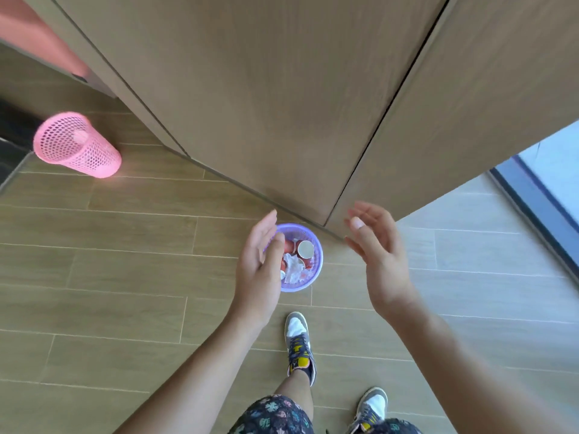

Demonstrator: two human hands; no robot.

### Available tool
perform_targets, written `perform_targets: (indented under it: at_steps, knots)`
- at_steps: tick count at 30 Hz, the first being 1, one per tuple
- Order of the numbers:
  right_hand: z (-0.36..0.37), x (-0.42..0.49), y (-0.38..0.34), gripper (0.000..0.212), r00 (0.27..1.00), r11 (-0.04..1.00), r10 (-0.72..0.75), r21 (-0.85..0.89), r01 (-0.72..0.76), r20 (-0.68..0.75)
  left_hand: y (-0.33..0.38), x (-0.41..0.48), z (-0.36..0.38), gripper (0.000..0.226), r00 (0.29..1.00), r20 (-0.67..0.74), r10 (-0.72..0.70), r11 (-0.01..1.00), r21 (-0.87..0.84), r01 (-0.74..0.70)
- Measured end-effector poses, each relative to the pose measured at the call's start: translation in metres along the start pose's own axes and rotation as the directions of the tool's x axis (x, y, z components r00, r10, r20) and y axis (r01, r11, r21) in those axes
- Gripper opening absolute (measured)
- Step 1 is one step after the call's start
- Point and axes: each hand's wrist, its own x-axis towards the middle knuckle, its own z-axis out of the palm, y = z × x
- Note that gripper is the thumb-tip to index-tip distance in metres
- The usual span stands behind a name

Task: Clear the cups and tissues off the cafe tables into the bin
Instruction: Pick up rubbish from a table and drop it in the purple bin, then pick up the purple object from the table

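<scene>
bins 2: purple bin (297,288), pink bin (78,145) | hands 2: left hand (260,267), right hand (380,261) | shoes (297,343) 2 | tissue (293,269) 1

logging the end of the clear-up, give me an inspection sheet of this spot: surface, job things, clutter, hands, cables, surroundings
surface: wood-look plank floor, paler at right.
job's things: purple mesh bin on the floor holds red paper cups and crumpled white tissue.
clutter: pink mesh basket on the floor far left, apart from the bin.
hands: left hand open, over the bin's left rim; right hand open, to the bin's right; both hold nothing.
cables: nothing seen.
surroundings: wooden panels behind the bin; grey shoes near it.
</scene>
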Motion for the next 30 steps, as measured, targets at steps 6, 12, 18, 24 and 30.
perform_targets:
  at_steps: [6,12,18,24,30]
  knots:
    - [-0.033,-0.072,-0.107,0.047,0.985,0.985,-0.171,0.036,0.171,-0.027,0.106,-0.06,0.011,0.039,0.972,0.148,0.181,0.982,0.019,-0.186]
    - [-0.082,-0.128,-0.149,0.046,0.938,0.957,-0.256,0.073,0.279,-0.236,0.165,-0.1,0.057,0.035,0.924,0.28,0.26,0.963,-0.012,-0.267]
    - [-0.159,-0.201,-0.166,0.048,0.821,0.934,-0.292,0.039,0.355,-0.491,0.188,-0.153,0.139,0.037,0.786,0.53,0.318,0.941,-0.075,-0.33]
    - [-0.246,-0.332,-0.15,0.048,0.584,0.896,-0.291,-0.001,0.445,-0.758,0.181,-0.263,0.22,0.05,0.557,0.775,0.298,0.933,-0.114,-0.34]
    - [-0.31,-0.514,-0.113,0.043,0.31,0.863,-0.258,-0.074,0.5,-0.915,0.145,-0.443,0.261,0.04,0.292,0.924,0.248,0.942,-0.159,-0.297]
